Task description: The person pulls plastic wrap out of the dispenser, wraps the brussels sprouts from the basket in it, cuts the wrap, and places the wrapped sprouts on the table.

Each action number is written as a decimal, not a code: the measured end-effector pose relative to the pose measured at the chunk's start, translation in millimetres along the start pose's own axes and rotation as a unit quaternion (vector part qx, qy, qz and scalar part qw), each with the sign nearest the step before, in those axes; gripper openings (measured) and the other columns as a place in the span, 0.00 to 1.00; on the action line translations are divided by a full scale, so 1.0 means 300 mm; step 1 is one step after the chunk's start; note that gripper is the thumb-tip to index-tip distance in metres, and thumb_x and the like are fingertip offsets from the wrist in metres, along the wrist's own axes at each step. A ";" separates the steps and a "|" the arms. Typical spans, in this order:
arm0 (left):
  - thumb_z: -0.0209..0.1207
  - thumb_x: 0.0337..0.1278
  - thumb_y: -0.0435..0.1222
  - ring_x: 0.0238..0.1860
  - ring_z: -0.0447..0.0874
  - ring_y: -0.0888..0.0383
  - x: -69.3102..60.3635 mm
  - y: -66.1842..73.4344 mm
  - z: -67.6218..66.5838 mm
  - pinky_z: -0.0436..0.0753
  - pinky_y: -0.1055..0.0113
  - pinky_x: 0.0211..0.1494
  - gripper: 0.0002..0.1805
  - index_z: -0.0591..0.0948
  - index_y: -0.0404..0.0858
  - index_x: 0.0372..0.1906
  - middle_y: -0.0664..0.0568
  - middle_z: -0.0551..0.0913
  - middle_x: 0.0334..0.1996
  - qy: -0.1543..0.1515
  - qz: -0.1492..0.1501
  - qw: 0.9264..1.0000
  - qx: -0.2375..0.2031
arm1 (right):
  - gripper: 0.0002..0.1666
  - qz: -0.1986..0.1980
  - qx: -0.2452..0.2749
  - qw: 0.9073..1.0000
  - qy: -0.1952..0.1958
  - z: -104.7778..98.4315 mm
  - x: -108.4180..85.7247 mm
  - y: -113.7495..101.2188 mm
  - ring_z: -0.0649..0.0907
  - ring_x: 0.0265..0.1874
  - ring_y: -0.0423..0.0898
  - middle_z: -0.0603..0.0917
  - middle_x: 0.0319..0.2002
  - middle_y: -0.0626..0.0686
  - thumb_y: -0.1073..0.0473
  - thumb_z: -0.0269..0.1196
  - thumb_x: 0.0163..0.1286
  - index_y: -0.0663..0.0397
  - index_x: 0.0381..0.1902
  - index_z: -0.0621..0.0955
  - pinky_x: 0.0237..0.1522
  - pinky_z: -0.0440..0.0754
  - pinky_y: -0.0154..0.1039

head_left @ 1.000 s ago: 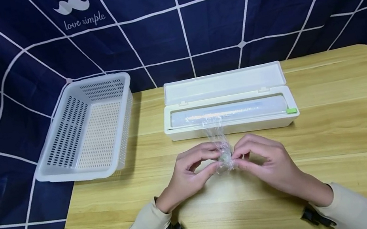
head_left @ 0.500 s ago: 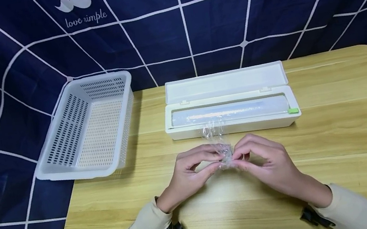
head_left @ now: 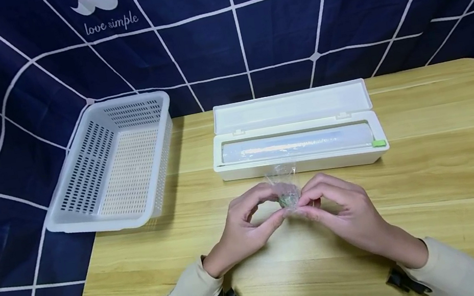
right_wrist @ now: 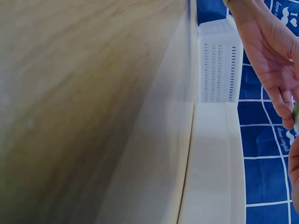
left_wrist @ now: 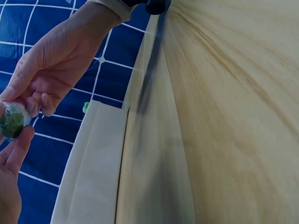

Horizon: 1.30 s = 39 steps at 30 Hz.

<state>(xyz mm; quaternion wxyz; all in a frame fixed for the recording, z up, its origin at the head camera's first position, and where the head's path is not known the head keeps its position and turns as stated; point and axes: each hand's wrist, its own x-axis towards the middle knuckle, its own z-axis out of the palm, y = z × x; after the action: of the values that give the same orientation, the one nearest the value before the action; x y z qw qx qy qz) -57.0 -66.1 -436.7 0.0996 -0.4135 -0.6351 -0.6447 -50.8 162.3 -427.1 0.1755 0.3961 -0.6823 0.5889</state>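
Note:
A small round green item [head_left: 289,199], its kind hard to tell, is wrapped in clear cling film [head_left: 284,173] and held above the table between both hands. Its dark green surface shows through crinkled film in the left wrist view. My left hand [head_left: 250,218] grips it from the left, thumb below and fingers above. From the right, my right hand [head_left: 344,206] pinches the gathered film with thumb and fingertips. A loose flap of film sticks up behind. Just beyond the hands is a white cling film dispenser [head_left: 302,164], lid raised, with a film roll [head_left: 297,143] inside.
A white perforated basket [head_left: 162,180] stands at the table's left edge. A green slider [head_left: 378,143] sits at the dispenser's right end. Behind the wooden table [head_left: 455,175] hangs a dark blue cloth [head_left: 284,32] with white lines.
The left fingers have shifted up and back around the wrapped item, so more green shows. The loose film flap has dropped lower and shortened. My right hand stays nearly in place.

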 end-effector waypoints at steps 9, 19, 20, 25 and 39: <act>0.68 0.58 0.14 0.63 0.84 0.40 0.005 0.015 -0.002 0.88 0.50 0.61 0.29 0.78 0.22 0.66 0.30 0.79 0.65 0.002 -0.028 1.000 0.011 | 0.16 -0.002 -0.027 1.000 0.006 -0.006 -0.001 0.001 0.82 0.42 0.45 0.83 0.42 0.58 0.52 0.70 0.79 0.60 0.39 0.89 0.46 0.83 0.28; 0.67 0.62 0.14 0.65 0.83 0.39 0.002 0.019 -0.001 0.85 0.46 0.65 0.25 0.78 0.22 0.64 0.30 0.82 0.63 -0.004 -0.054 0.998 -0.032 | 0.16 -0.017 -0.034 0.999 0.011 -0.008 -0.002 0.002 0.86 0.47 0.46 0.86 0.49 0.65 0.53 0.71 0.79 0.61 0.39 0.90 0.54 0.84 0.30; 0.67 0.62 0.14 0.65 0.83 0.38 0.002 0.018 -0.001 0.85 0.46 0.65 0.25 0.78 0.22 0.63 0.30 0.82 0.63 -0.004 -0.054 0.998 -0.035 | 0.15 -0.018 -0.033 0.999 0.011 -0.008 -0.001 0.001 0.86 0.49 0.47 0.86 0.49 0.65 0.53 0.71 0.79 0.62 0.39 0.90 0.56 0.84 0.31; 0.67 0.62 0.13 0.66 0.83 0.38 0.000 0.016 -0.001 0.84 0.44 0.66 0.23 0.79 0.22 0.61 0.29 0.82 0.63 -0.007 -0.054 0.998 -0.042 | 0.14 -0.019 -0.030 0.999 0.012 -0.007 0.002 -0.003 0.87 0.51 0.50 0.87 0.49 0.65 0.54 0.71 0.78 0.62 0.38 0.90 0.58 0.85 0.34; 0.69 0.60 0.14 0.62 0.85 0.43 -0.005 0.017 0.006 0.86 0.50 0.64 0.26 0.81 0.25 0.63 0.34 0.85 0.60 0.000 -0.064 0.998 0.013 | 0.16 0.018 -0.043 0.999 0.016 -0.002 -0.009 0.000 0.86 0.51 0.51 0.87 0.49 0.60 0.50 0.71 0.78 0.58 0.38 0.89 0.60 0.84 0.35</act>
<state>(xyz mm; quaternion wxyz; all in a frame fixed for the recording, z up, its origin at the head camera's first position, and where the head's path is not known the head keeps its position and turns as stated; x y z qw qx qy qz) -51.9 -65.9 -434.2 0.0635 -0.3704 -0.6687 -0.6415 -49.4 163.8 -428.8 0.1928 0.3661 -0.7110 0.5686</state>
